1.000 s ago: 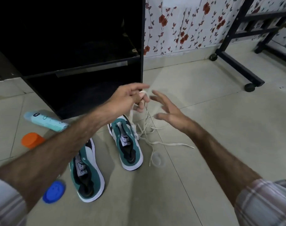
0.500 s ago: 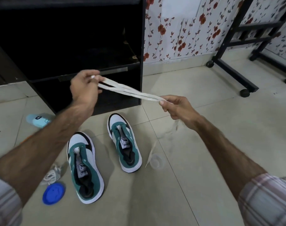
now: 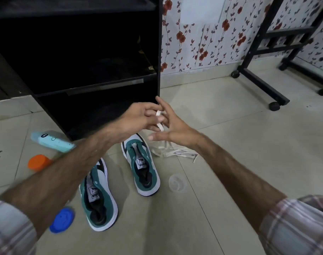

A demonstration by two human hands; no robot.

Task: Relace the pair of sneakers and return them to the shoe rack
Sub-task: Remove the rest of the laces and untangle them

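At the far left of the tiled floor (image 3: 230, 181) lies a pale blue bottle (image 3: 52, 142) on its side, with an orange cap (image 3: 38, 162) nearer and a blue lid (image 3: 62, 220) nearer still, partly behind the left forearm. Behind them stands the black shoe rack (image 3: 94, 52), its shelves dark and their contents not discernible. The left sneaker (image 3: 99, 196), green and white with no lace in it, sits on the floor near the person, its toe hidden by the left arm. The left hand (image 3: 138, 117) is raised in front of the rack's lower corner, its fingers curled round a white shoelace (image 3: 159, 124), which loops over them and hangs down. Just right of and slightly farther than the first shoe stands the right sneaker (image 3: 143, 166), also unlaced, its toe pointing towards the rack. The lace's loose length lies in a heap on the floor touching or just beside that shoe's toe on its right. The right hand (image 3: 172, 128) is against the left one, fingers spread wide and mostly straight, the lace passing between them; whether any fingertip pinches it I cannot tell. A clear plastic cup (image 3: 177, 183) rests on the floor near the right sneaker's heel. At the far right, against the floral wallpaper (image 3: 199, 34), stands a black wheeled frame (image 3: 258, 78).
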